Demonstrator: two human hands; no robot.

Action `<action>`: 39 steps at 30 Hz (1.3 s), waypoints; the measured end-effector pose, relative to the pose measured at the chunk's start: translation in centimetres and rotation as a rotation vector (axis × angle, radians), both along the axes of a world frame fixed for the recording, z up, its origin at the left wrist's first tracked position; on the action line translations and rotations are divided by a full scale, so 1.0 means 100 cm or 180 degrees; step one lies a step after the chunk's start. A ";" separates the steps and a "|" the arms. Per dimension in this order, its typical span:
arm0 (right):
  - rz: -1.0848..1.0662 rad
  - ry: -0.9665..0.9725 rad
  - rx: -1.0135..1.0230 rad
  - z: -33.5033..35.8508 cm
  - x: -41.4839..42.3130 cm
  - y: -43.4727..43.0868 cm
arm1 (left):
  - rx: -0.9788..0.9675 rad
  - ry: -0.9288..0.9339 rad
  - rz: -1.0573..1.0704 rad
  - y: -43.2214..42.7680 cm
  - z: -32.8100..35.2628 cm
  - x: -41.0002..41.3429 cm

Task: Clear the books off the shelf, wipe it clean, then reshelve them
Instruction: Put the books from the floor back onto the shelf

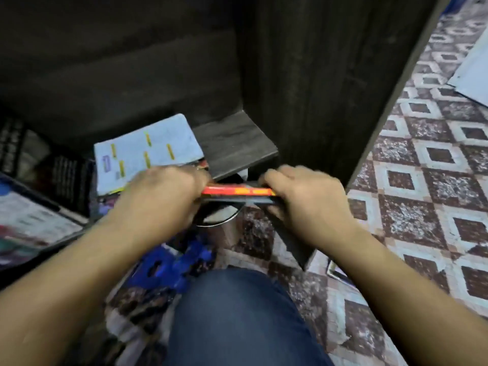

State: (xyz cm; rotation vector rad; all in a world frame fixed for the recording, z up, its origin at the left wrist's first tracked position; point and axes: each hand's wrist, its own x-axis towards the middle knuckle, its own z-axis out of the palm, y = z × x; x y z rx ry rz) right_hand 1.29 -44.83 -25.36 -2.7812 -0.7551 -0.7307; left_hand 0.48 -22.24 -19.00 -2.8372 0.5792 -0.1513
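The shelf [235, 143] is dark wood-grain board, matt and finely streaked; the upright panel [317, 83] beside it has the same dull grained finish; the book [237, 192] has a glossy red and orange card edge; the pale blue booklet [148, 149] is matt paper; the floor [422, 165] is speckled, stone-like tile, smooth with a faint sheen; the trousers [237, 318] are blue denim cloth; the round rim [219, 223] looks like shiny metal.

This looked like a room in a home. A floor [422, 180] of maroon-and-white patterned tiles spread from 1 to 5 o'clock. A dark wooden shelf [232, 143] unit stood at 12 o'clock, books [31, 220] lay piled at 9 o'clock, and a patterned cloth [132, 313] lay at 7 o'clock.
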 end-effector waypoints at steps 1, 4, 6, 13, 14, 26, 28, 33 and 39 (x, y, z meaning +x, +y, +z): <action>0.0062 -0.0292 0.0032 0.008 0.012 0.018 | -0.0065 -0.0311 0.0095 0.016 0.009 0.001; 0.0170 -0.0759 0.0118 0.024 0.055 0.069 | -0.0236 -0.0942 0.0411 0.058 0.015 0.016; 0.0083 -0.0884 0.0065 0.020 0.082 0.100 | -0.0193 -0.1182 0.0552 0.083 0.006 0.033; 0.0215 0.1108 -0.0476 -0.022 0.112 0.141 | -0.0449 0.0116 0.1432 0.131 -0.057 0.057; 0.0273 0.1388 -0.0313 -0.025 0.113 0.139 | -0.0426 0.0248 0.1474 0.131 -0.057 0.060; -0.0597 0.3014 0.0921 -0.157 0.000 -0.032 | -0.0166 0.0776 -0.0427 -0.070 -0.051 0.034; -0.1033 0.3650 0.0392 -0.194 -0.032 -0.074 | -0.0116 0.0941 -0.1400 -0.113 -0.074 0.023; -0.1821 0.4197 -0.0299 -0.264 -0.076 -0.147 | 0.0270 -0.0305 -0.2984 -0.189 -0.123 0.022; -0.2137 0.3662 -0.0862 -0.320 -0.063 -0.187 | 0.1973 -0.0198 -0.2412 -0.233 -0.172 0.043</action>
